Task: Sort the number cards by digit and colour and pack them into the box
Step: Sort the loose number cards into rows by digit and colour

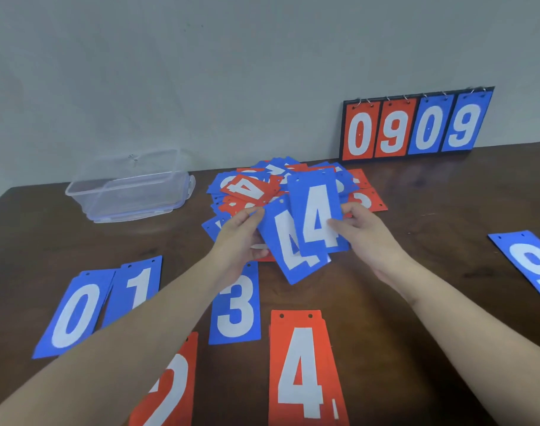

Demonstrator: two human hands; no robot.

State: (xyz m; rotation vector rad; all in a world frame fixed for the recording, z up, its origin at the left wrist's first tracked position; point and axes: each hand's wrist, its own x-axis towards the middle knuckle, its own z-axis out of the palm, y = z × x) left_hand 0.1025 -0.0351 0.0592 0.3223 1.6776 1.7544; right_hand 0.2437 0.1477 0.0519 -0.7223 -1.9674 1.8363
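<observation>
The left hand (241, 235) and right hand (359, 229) each grasp a blue 4 card (319, 216), overlapping them to make one matching pile.

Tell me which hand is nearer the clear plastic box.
Left. The left hand is right of the clear plastic box, holding a blue 4 card; the right hand is farther right.

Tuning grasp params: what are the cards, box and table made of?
Cards: thin stiff sheet, likely plastic or coated card; matte, flat colour, punched holes at the top.
Box: clear plastic, see-through walls, bluish rim with a clip at its right end.
Table: dark brown wood or wood-look laminate, faint grain, slight sheen.
</observation>
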